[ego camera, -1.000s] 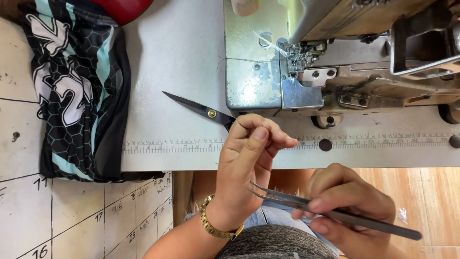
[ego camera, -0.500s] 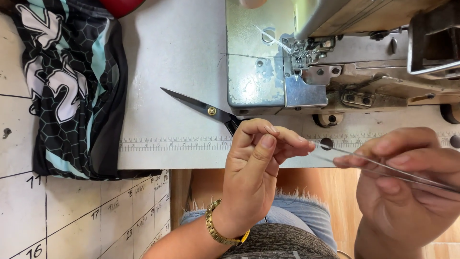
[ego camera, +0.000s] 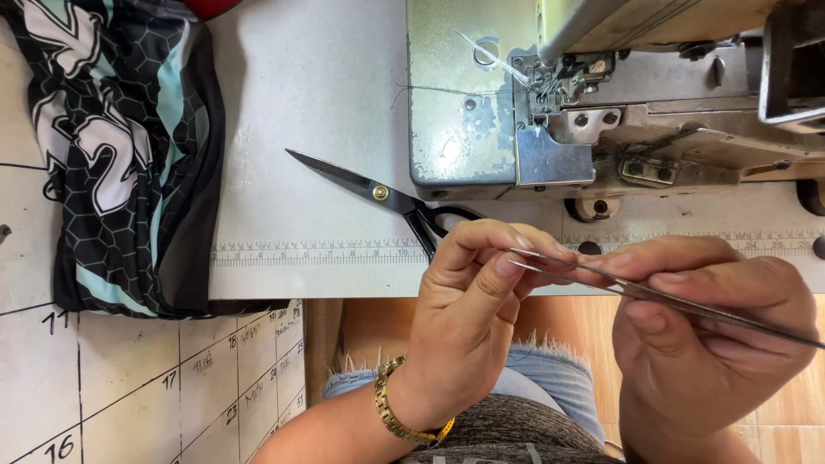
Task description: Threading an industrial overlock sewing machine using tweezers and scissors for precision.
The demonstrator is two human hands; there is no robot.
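**Head view: both hands meeting over tweezers at the counter's front edge**

Head camera, looking down. Hidden or cut off: the sewing machine (ego camera: 601, 94) runs out of frame at top and right, so only its bed and needle area show. The tweezers (ego camera: 653, 296) leave the frame at the right edge, and their rear end is not visible. A fine thread between the left fingertips cannot be made out with certainty. The scissors' (ego camera: 378, 193) handles lie partly behind the left hand (ego camera: 468, 318). The dark patterned garment (ego camera: 112, 146) is cropped at the top left.

Change from half a second earlier: the right hand (ego camera: 705, 344) has moved closer to the left, so the tweezer tips now reach the left fingertips instead of stopping short of them. The left hand has held its place. Scissors and garment are unmoved on the counter (ego camera: 301, 103).

Grip: the right hand's grip is closed around the tweezers, thumb and fingers pinching the two blades along their middle. The blades stand slightly apart at the tips, which touch the left index finger and thumb. The left hand's grip is a tight pinch, thumb against fingertips; what it pinches is too small to tell. A gold bracelet (ego camera: 395, 412) circles the left wrist.

Position: both hands hover just in front of the counter's ruler-marked edge, below the machine, above the person's lap.
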